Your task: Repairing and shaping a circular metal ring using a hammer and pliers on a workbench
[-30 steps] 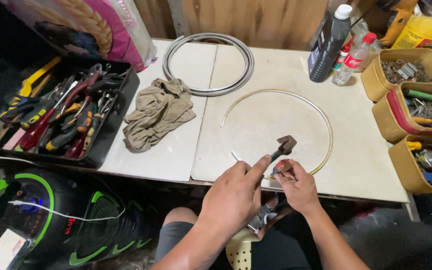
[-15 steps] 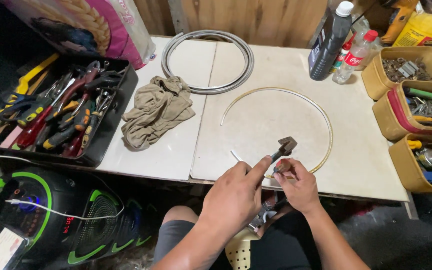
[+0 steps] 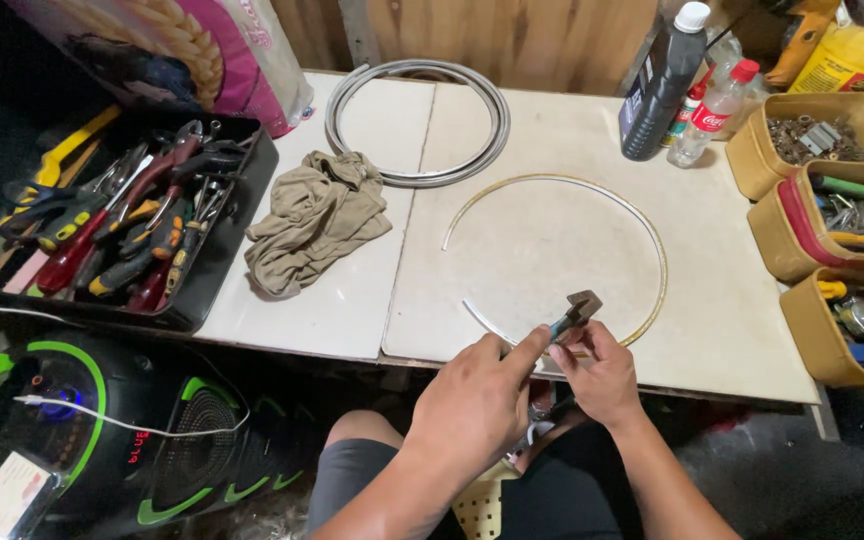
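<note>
Surface: a pale worktable [image 3: 552,250] of two boards set against a wooden wall, seen from above by a seated person.
Left hand: the left hand [image 3: 477,400] is at the near table edge, fingers curled, its forefinger and thumb stretched out and pinching the handle of the pliers [image 3: 574,312].
Right hand: the right hand [image 3: 602,378] is just beside the left, loosely closed, fingertips touching the pliers' handle from below.
Pliers: dark head tilted up and away, held over the near arc of the thin metal hoop [image 3: 592,200]; whether the head grips the hoop cannot be told.
Hoop: lies flat on the right board, open at its left side.
Other things: a coiled grey hose ring [image 3: 422,120] at the far edge, a crumpled tan rag [image 3: 312,220] left of the hoop, a black tool tray [image 3: 212,270] at the left end, a dark bottle [image 3: 657,90] and yellow bins [image 3: 782,170] on the right.
</note>
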